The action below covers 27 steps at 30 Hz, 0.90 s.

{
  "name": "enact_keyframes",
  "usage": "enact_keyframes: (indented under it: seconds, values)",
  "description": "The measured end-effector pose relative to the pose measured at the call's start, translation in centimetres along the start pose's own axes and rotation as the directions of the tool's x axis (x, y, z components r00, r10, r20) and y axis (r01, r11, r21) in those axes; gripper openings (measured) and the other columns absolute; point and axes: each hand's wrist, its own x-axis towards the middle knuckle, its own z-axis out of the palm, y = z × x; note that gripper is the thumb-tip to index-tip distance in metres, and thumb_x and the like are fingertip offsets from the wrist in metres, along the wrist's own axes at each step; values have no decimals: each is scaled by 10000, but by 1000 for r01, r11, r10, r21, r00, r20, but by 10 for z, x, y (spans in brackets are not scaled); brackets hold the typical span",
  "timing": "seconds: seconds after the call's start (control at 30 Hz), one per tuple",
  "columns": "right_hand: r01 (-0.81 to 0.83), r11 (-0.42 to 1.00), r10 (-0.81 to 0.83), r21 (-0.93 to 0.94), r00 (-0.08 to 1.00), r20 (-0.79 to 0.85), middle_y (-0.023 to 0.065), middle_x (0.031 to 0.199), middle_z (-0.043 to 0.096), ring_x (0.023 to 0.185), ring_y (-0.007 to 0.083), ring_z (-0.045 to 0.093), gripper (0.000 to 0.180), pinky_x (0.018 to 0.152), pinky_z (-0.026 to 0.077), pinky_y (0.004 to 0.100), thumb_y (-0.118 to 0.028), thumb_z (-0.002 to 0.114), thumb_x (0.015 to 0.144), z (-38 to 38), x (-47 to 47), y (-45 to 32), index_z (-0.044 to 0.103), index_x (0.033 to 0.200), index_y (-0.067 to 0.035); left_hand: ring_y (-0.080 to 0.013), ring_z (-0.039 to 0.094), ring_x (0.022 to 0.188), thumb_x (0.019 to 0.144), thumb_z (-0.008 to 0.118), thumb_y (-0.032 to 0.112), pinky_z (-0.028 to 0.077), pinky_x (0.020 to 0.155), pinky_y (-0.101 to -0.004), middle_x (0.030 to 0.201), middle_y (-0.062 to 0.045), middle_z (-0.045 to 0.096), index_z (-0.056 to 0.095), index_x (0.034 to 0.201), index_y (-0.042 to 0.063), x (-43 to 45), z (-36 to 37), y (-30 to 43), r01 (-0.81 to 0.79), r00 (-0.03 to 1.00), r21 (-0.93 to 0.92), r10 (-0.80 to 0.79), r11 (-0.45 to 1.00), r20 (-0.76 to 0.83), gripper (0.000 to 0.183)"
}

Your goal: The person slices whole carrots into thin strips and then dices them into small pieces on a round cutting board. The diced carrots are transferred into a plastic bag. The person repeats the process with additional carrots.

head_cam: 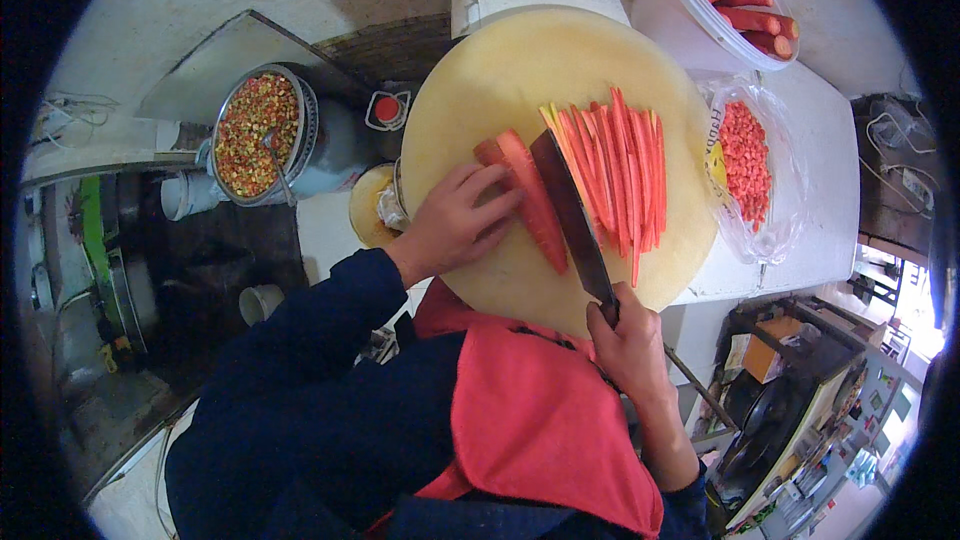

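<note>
A round yellowish cutting board (480, 67) lies before me. My left hand (469, 221) steadies a cut carrot piece (541, 214), its fingertips on the left side. Another carrot piece (489, 152) shows behind it, partly covered by the fingers. My right hand (631, 341) grips the handle of a dark-bladed kitchen knife (571, 210). The blade stands on edge just right of the carrot piece; whether it touches the board I cannot tell. Beyond the blade, long thin carrot strips (626, 172) lie side by side, some with yellow edges.
A white bucket (675, 22) of whole carrots stands at the back right. Diced carrot (746, 157) fills a clear plastic bag (787, 187) on the white surface (829, 187). To the left is a metal bowl (309, 116) of mixed diced vegetables (255, 135) with a spoon (279, 165).
</note>
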Motion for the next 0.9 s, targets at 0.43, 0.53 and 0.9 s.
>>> enact_keyframes:
  seconds: [0.43,0.53,0.9]
  values:
    - [-26,999,27,-32,999,31,270,765,666,761,478,692,196,675,539,529,-145,660,962,5,4,2,562,1026,12,-375,603,1155,778,812,221,492,988,-488,1248,-154,625,667,1060,64,15,6,-1,-5,998,24,6,1000,-58,354]
    - [83,997,-83,1,996,31,279,785,669,777,496,684,203,690,540,546,-145,654,966,11,8,-2,547,1053,4,-388,603,1179,780,817,224,498,991,-483,1269,-158,630,668,1090,46,21,7,-4,5,999,-14,-6,1000,-31,387]
    - [88,988,-82,-130,995,57,307,803,659,769,528,657,218,676,507,592,-144,634,971,4,16,-30,517,1069,11,-370,610,1166,803,772,170,509,989,-460,1234,-172,650,664,1073,8,29,9,-15,-82,997,-4,82,997,3,333]
